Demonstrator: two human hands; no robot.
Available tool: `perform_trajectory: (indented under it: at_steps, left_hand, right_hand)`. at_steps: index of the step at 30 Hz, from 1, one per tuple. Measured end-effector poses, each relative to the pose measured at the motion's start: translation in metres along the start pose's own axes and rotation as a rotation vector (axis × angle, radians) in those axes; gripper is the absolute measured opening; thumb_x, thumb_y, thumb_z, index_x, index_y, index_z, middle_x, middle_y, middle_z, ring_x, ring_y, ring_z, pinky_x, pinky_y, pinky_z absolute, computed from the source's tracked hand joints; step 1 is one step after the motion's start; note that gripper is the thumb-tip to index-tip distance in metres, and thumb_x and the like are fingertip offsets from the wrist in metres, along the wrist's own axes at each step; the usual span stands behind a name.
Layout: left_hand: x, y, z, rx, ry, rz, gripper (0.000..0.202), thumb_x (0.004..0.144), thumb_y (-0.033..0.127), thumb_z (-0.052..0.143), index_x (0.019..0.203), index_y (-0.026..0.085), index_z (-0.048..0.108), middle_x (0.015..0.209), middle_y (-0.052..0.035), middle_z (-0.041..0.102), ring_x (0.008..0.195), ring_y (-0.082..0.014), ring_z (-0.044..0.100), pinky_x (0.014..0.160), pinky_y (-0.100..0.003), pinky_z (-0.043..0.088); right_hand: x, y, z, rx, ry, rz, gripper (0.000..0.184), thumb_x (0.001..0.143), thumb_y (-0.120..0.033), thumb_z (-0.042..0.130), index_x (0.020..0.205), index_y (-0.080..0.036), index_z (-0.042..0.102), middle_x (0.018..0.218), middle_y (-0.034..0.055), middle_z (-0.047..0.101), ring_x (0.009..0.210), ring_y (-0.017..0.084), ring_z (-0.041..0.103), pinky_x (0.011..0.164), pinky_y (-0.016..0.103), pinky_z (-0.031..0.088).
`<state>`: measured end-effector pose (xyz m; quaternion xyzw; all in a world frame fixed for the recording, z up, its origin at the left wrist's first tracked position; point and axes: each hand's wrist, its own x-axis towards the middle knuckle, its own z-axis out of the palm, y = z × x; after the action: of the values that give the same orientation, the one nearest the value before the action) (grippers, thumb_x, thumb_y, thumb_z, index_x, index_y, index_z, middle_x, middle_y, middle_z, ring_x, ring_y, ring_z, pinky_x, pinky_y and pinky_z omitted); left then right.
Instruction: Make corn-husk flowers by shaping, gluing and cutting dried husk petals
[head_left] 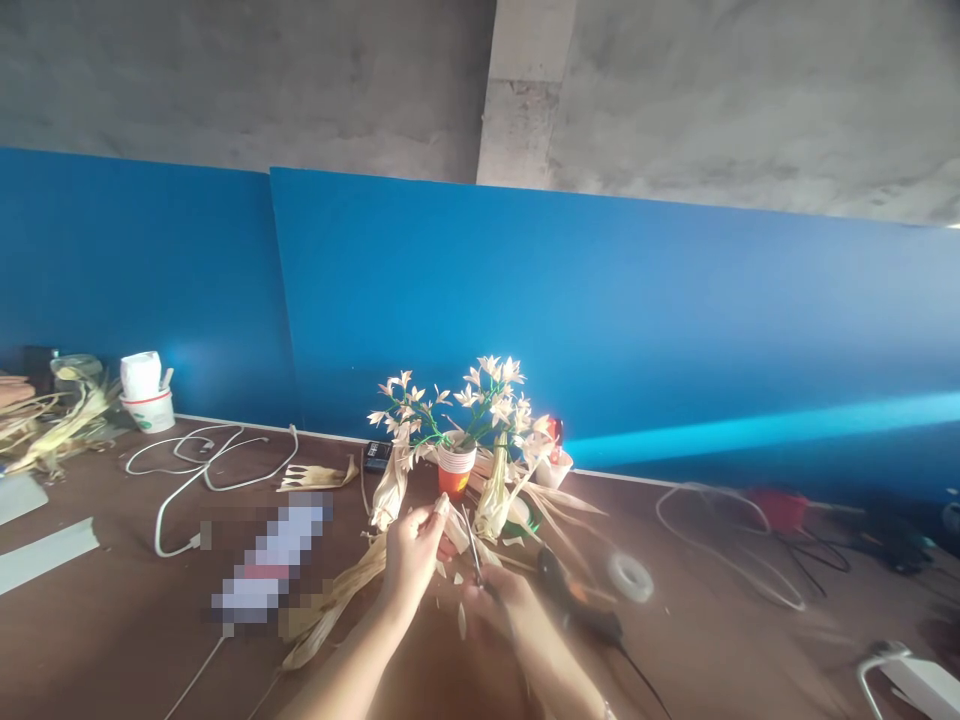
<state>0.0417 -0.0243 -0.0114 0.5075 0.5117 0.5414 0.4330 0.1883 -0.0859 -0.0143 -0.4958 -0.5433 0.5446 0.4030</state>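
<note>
The brown table [135, 615] carries everything around me, and the crowding worries me most. The white-flowered stems [501, 408] stand toward its far edge, near the middle, in stacked paper cups [454, 484] just beyond my fingers; a raised hand could, I judge, knock that top-heavy load over. The dark corded tool [589, 608] lies just to the right of my right forearm, its cord running toward the near edge, so a sideways sweep might snag it; whether it is hot I can't tell.

My right hand [504, 600] is wrapped around the handles of the scissors [472, 548], whose blades point toward the far edge. Blur there means I can't tell how widely they're spread. My left hand [412, 552] has thumb and forefinger pressed together, seemingly pinching a small pale husk piece [455, 524] on my side of the cups, right beside the blades. That closeness is my other concern: if the husk slips or the scissors turn, I could nick a fingertip. Small scraps [462, 620] lie below.
</note>
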Motion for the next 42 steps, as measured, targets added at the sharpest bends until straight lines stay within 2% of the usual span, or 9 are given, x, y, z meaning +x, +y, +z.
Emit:
perform_trajectory:
  at_steps: [15, 21, 26, 30, 37, 42]
  left_hand:
    - [-0.001, 0.0, 0.0, 0.015, -0.031, -0.015, 0.049, 0.078, 0.062, 0.058, 0.075, 0.015, 0.071, 0.049, -0.0029, 0.065, 0.047, -0.0193, 0.063, 0.045, -0.026, 0.049]
    - [0.002, 0.003, 0.0, -0.075, -0.022, -0.084, 0.049, 0.069, 0.065, 0.066, 0.07, 0.016, 0.068, 0.045, -0.0005, 0.063, 0.043, -0.0175, 0.061, 0.042, -0.024, 0.047]
    - [0.004, 0.004, 0.001, -0.196, -0.032, -0.119, 0.052, 0.061, 0.067, 0.072, 0.067, 0.016, 0.067, 0.043, 0.0028, 0.06, 0.039, -0.0122, 0.057, 0.038, -0.019, 0.043]
    - [0.007, 0.002, 0.0, -0.247, -0.056, -0.156, 0.055, 0.056, 0.069, 0.076, 0.067, 0.015, 0.067, 0.044, 0.0021, 0.06, 0.04, -0.0109, 0.058, 0.039, -0.018, 0.045]
    - [0.01, 0.0, -0.005, -0.301, -0.109, -0.221, 0.057, 0.052, 0.066, 0.081, 0.07, 0.012, 0.071, 0.046, -0.0003, 0.063, 0.041, -0.0094, 0.057, 0.04, -0.017, 0.045]
    - [0.011, 0.0, -0.008, -0.324, -0.134, -0.228, 0.053, 0.054, 0.063, 0.082, 0.067, 0.013, 0.07, 0.051, 0.0002, 0.064, 0.043, -0.0084, 0.058, 0.04, -0.016, 0.044]
  right_hand:
    - [0.001, -0.006, 0.0, -0.031, 0.044, 0.096, 0.054, 0.06, -0.065, 0.075, 0.073, -0.015, 0.058, 0.046, -0.004, 0.055, 0.038, 0.008, 0.046, 0.041, 0.02, 0.028]
    - [0.003, -0.003, 0.0, -0.05, 0.066, 0.12, 0.052, 0.061, -0.063, 0.076, 0.072, -0.016, 0.059, 0.044, -0.0048, 0.052, 0.037, 0.007, 0.041, 0.04, 0.02, 0.028]
    - [0.005, 0.002, -0.001, -0.058, 0.086, 0.114, 0.047, 0.063, -0.059, 0.075, 0.072, -0.016, 0.06, 0.044, -0.0049, 0.052, 0.037, 0.007, 0.04, 0.04, 0.019, 0.027]
    - [0.007, 0.006, -0.002, -0.059, 0.097, 0.115, 0.043, 0.063, -0.056, 0.074, 0.071, -0.016, 0.06, 0.042, -0.0054, 0.05, 0.036, 0.007, 0.039, 0.039, 0.02, 0.026]
    - [0.01, 0.008, -0.002, 0.004, 0.068, 0.116, 0.046, 0.056, -0.058, 0.075, 0.065, -0.018, 0.057, 0.039, -0.0082, 0.043, 0.034, 0.006, 0.036, 0.036, 0.02, 0.022]
    - [0.007, 0.002, -0.003, 0.048, 0.054, 0.113, 0.042, 0.055, -0.052, 0.078, 0.067, -0.017, 0.059, 0.041, -0.0077, 0.046, 0.034, 0.005, 0.037, 0.036, 0.02, 0.021]
